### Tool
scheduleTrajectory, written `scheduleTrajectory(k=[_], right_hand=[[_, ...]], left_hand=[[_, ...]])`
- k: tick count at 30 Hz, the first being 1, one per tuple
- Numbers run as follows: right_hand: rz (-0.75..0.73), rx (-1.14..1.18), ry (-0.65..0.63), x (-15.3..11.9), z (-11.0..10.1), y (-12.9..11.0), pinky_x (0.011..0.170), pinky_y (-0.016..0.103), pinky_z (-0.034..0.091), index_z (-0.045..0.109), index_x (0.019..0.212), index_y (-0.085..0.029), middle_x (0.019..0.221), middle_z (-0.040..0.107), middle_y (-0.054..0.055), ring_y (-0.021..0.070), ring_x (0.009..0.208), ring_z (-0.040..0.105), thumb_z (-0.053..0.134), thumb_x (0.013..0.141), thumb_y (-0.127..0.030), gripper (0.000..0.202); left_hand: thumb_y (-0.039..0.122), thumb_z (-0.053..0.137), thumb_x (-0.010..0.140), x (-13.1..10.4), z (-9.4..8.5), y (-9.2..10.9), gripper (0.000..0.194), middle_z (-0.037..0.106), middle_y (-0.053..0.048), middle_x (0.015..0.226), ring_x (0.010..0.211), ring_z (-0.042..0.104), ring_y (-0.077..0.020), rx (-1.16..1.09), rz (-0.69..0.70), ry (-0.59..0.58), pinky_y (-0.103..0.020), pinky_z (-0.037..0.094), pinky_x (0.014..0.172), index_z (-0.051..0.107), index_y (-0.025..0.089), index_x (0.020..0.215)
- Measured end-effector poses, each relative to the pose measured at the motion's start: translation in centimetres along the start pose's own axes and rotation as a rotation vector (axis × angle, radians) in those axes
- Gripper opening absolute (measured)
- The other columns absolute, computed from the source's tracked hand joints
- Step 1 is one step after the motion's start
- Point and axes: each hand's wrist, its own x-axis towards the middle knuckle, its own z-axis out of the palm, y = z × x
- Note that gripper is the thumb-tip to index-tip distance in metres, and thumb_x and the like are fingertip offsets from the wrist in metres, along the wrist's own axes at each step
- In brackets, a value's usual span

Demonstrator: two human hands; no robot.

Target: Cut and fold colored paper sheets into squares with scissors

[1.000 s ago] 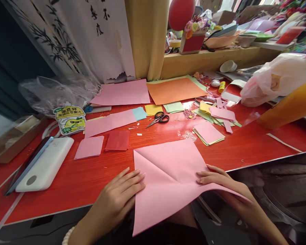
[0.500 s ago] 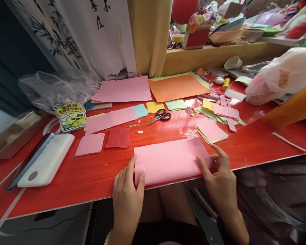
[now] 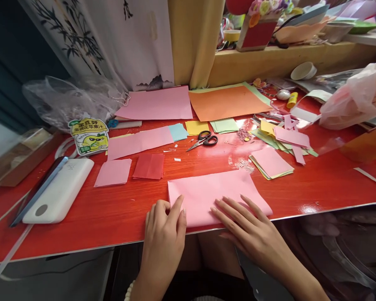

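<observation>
A folded sheet of pink paper (image 3: 211, 188) lies at the table's front edge, its fold towards me. My left hand (image 3: 166, 234) is closed at the sheet's left end, with index finger and thumb on top and the other fingers curled beside the edge. Flat on the front part of the sheet, my right hand (image 3: 250, 228) has its fingers stretched out. Beyond the sheet are black-handled scissors (image 3: 203, 141), a red paper stack (image 3: 148, 166) and a pink square paper stack (image 3: 113, 172). More paper squares (image 3: 271, 162) lie to the right.
Large pink (image 3: 158, 102) and orange sheets (image 3: 228, 103) lie at the back of the red table (image 3: 113, 217). A white power bank (image 3: 59, 192) and a phone-like dark slab (image 3: 39, 190) are on the left. Paper scraps (image 3: 293, 133) and a plastic bag (image 3: 357, 92) occupy the right.
My right hand has moved from the sheet's right edge to lie flat on its front part. My left index finger has shifted onto the sheet. The view has shifted slightly.
</observation>
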Motion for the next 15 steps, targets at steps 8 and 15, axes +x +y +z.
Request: scheduleTrajectory(k=[8, 15], right_hand=[[-0.009, 0.004, -0.028, 0.45, 0.28, 0.51, 0.111, 0.042, 0.025, 0.048, 0.134, -0.017, 0.139, 0.049, 0.002, 0.0219, 0.129, 0.043, 0.046, 0.095, -0.036, 0.043], [0.0, -0.004, -0.058, 0.28, 0.35, 0.65, 0.11, 0.043, 0.028, 0.046, 0.136, -0.018, 0.141, 0.046, 0.001, 0.022, 0.13, 0.042, 0.045, 0.095, -0.042, 0.048]], left_hand=[[0.033, 0.044, 0.091, 0.8, -0.2, -0.11, 0.038, 0.041, -0.005, 0.082, 0.074, 0.05, -0.0196, 0.016, 0.025, 0.019, -0.04, 0.051, 0.068, 0.061, 0.014, 0.12], [0.032, 0.047, 0.09, 0.82, -0.15, -0.4, 0.038, 0.04, -0.005, 0.082, 0.074, 0.05, -0.0196, 0.009, 0.064, 0.04, -0.04, 0.051, 0.067, 0.063, 0.012, 0.118]])
